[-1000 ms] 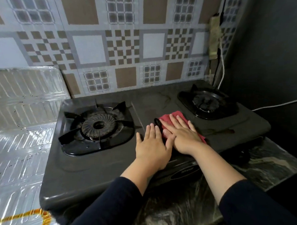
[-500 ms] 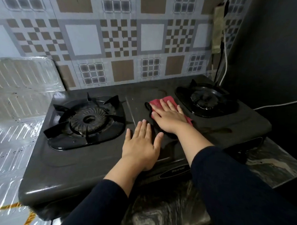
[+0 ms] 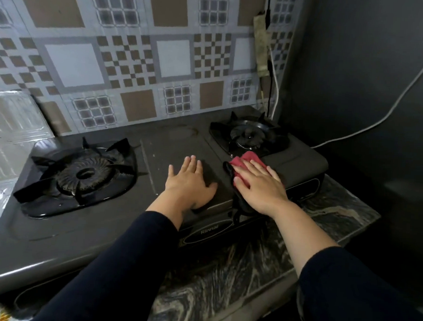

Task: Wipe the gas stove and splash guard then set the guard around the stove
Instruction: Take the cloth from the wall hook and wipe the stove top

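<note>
Since half a second ago my right hand (image 3: 260, 186) has slid the red cloth (image 3: 245, 161) rightward, near the right burner (image 3: 249, 135). It lies flat, fingers spread, pressing the cloth onto the stove (image 3: 177, 146). My left hand (image 3: 189, 183) rests open-palmed on the middle panel. At far left the guard (image 3: 10, 127) leans against the wall.
</note>
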### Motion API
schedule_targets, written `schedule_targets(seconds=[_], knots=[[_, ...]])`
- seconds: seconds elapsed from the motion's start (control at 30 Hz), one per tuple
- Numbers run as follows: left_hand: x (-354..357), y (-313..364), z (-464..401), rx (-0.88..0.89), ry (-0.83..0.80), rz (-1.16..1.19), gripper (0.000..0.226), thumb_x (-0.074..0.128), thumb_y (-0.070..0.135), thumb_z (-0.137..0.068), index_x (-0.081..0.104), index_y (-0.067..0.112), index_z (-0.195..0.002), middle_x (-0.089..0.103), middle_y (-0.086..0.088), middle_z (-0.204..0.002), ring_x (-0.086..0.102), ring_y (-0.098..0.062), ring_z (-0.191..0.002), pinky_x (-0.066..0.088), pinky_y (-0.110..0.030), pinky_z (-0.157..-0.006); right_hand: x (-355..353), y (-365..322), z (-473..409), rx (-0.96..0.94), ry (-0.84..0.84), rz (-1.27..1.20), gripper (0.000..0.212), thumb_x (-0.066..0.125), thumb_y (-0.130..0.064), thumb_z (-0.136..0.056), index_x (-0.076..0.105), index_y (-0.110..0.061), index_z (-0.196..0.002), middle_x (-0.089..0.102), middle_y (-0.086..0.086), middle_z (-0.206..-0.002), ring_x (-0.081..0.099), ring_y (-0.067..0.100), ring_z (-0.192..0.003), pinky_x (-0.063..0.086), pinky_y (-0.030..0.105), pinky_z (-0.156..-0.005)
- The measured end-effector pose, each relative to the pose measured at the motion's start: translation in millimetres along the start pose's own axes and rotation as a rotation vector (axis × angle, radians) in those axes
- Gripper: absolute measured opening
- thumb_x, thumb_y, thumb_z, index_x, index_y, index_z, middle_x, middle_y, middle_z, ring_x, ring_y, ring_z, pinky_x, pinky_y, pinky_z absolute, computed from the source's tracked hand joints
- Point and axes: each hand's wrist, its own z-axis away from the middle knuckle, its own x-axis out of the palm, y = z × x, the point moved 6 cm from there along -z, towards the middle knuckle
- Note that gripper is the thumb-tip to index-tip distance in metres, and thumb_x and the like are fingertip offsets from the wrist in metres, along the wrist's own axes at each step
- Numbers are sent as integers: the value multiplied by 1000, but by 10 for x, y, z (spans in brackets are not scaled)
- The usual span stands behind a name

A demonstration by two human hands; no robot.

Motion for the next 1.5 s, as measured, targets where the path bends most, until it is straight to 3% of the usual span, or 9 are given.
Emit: schedule_targets(seconds=[0.17, 0.4, 0.57, 0.8, 0.97, 1.2, 1.5], knots=[[166, -23, 2, -12, 9, -9, 77, 18, 58, -93, -7, 13, -151, -17, -1, -159, -15, -16, -146, -5, -48, -118, -116, 470, 18, 157, 51, -1, 51, 20, -49, -98, 20, -37, -147, 9, -12, -160, 0, 7, -146, -4, 37, -119], [192, -25, -26, -6, 28, -35, 78, 15, 60, -92, -10, 14, -150, -20, -1, -158, -18, -15, -146, -6, -48, -119, -291, 1193, -358, 437, -53, 53, 58, 15, -46, -97, 7, -26, -151, -6, -3, -161, -11, 17, -147, -11, 47, -117], [186, -21, -35, -9, 32, -44, 78, 13, 60, -92, -11, 14, -150, -21, -1, -158, -18, -14, -145, -5, -47, -119, -391, 1440, -622, 503, -82, 94, 61, 14, -44, -96, 1, -22, -151, -10, -1, -161, -12, 19, -147, -7, 49, -117], [188, -1, -37, -9, 30, -57, 78, 14, 59, -92, -10, 12, -150, -18, -2, -159, -17, -15, -146, -2, -49, -119, -281, 1120, -359, 427, -33, 85, 58, 17, -42, -96, 9, -23, -151, 0, -2, -161, -4, 17, -147, -4, 41, -119], [162, 11, 1, -4, 16, -46, 78, 15, 57, -93, -9, 10, -150, -18, -4, -159, -16, -17, -146, -2, -51, -118, -156, 521, -97, 279, -9, 50, 55, 17, -45, -97, 12, -32, -150, 2, -5, -161, -2, 14, -147, -5, 38, -118], [113, -34, -47, 27, -41, -3, 71, 16, 51, -95, -6, 11, -150, -15, -3, -160, -14, -17, -147, -3, -50, -118, 66, -367, -118, 28, -101, 71, 51, 18, -43, -99, 7, -40, -149, 1, -7, -161, -3, 10, -147, -6, 37, -117], [-203, -754, -498, -53, -12, -82, 64, 21, 40, -100, -2, 10, -151, -11, -6, -160, -9, -21, -148, -3, -49, -119, 193, -787, -495, -11, -184, 58, 52, 17, -42, -100, 2, -39, -149, -9, -2, -161, -9, 16, -147, -7, 39, -118]])
